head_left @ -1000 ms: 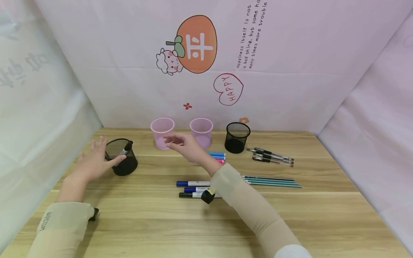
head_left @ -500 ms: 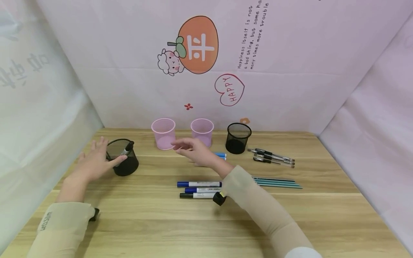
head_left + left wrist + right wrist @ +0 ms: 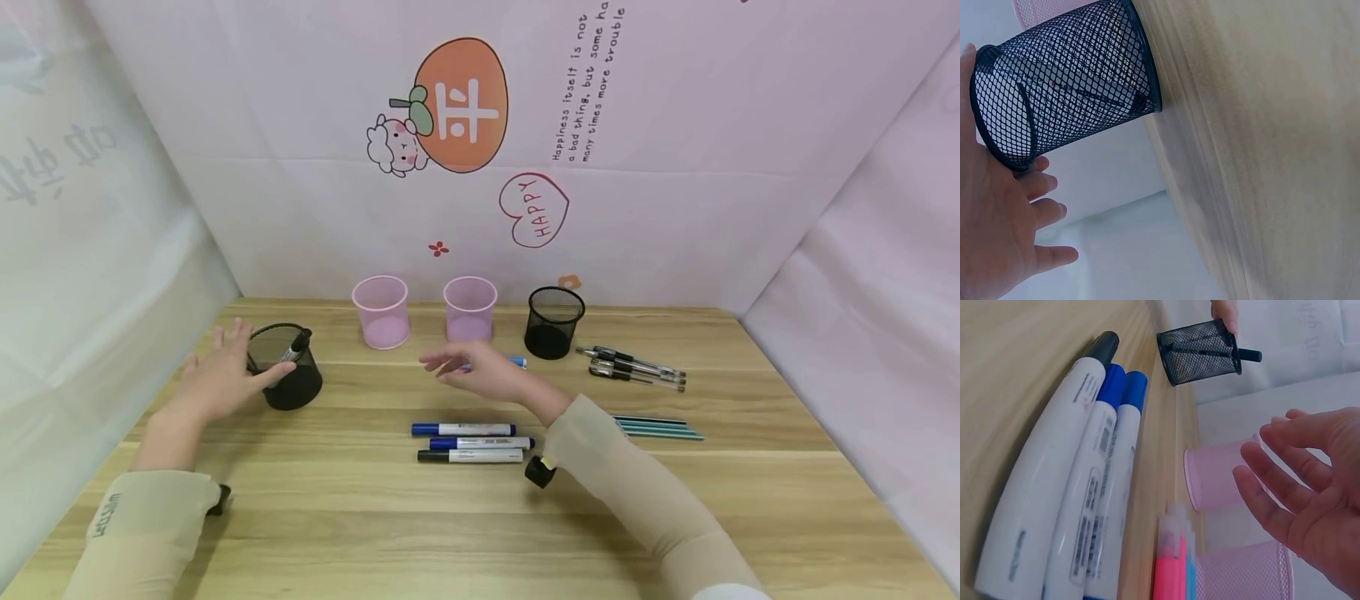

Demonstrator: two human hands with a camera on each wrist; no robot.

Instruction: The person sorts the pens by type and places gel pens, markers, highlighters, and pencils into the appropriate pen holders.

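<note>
My left hand [image 3: 213, 375] rests at the rim of a black mesh pen holder [image 3: 294, 385] at the left of the table. Its thumb lies along the near rim and its fingers spread straight on the far side, as the left wrist view also shows. A black-capped marker [image 3: 300, 342] leans inside that holder. My right hand [image 3: 480, 371] hovers with nothing in it, fingers loosely bent, over highlighters [image 3: 1172, 562] that it partly hides in the head view. Nearer me lie three whiteboard markers: one with a black cap [image 3: 433, 456] and two with blue caps [image 3: 424, 429].
Two pink mesh pen holders [image 3: 381, 321] [image 3: 470, 312] and a second black mesh holder [image 3: 553, 329] stand along the back. To the right lie several black gel pens [image 3: 633, 367] and several teal pencils [image 3: 660, 428]. Printed cloth [image 3: 675, 208] walls the table.
My right hand has drawn back rightward and toward me, away from the left pink holder, uncovering the whiteboard markers. The left hand and its holder stay put.
</note>
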